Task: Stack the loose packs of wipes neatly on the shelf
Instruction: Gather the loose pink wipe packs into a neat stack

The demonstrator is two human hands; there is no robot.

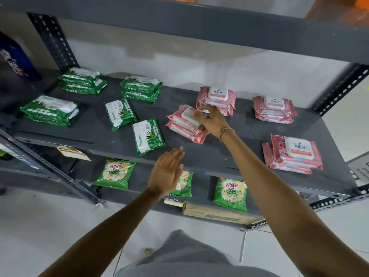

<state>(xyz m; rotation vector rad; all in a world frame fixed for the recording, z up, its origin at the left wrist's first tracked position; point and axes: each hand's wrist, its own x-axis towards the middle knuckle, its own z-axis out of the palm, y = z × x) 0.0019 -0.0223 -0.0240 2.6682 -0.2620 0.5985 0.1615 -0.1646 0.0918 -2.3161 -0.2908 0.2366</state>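
Note:
On the grey shelf lie pink Kara wipe packs in small stacks: one at the middle, one behind it, one at the back right, one at the front right. My right hand grips the top pack of the middle stack. My left hand hovers open at the shelf's front edge, holding nothing. Green Origami packs sit in stacks at the left, back left and back middle. Two single green packs lie loose and slanted.
Green Wheel detergent sachets lie on the shelf below, with a cardboard box at its edge. A dark blue bottle stands at the far left. Perforated uprights frame the shelf, and another shelf board hangs overhead.

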